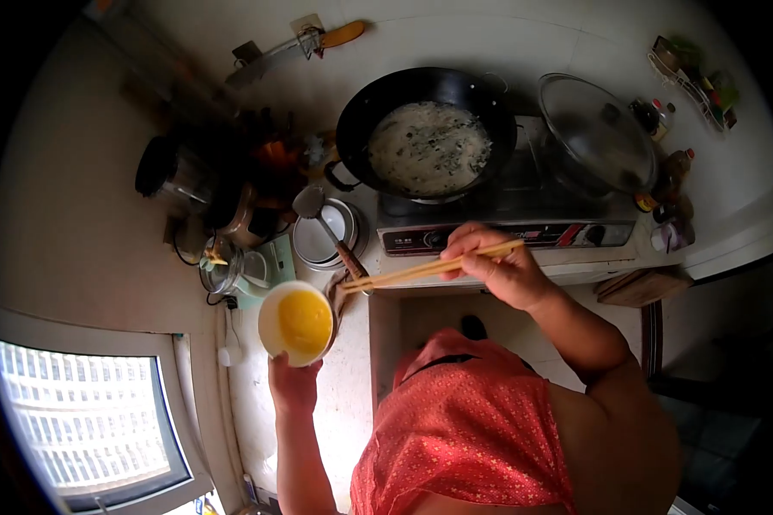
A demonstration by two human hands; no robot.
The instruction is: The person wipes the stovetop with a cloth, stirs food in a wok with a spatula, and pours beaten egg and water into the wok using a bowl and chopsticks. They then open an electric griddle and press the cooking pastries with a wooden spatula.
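Observation:
My left hand grips the near rim of a white bowl, which holds yellow liquid that looks like beaten egg. The bowl is held over the counter at the left. In my right hand is a pair of wooden chopsticks, their tips pointing left, close to the bowl's right side. Beyond my hands, a black wok sits on the gas stove. Pale soup with dark green bits fills its bottom.
A spatula lies across stacked white bowls left of the stove. A glass lid leans on the stove's right side, near several bottles. A blender stands back left. A knife with an orange handle hangs on the wall.

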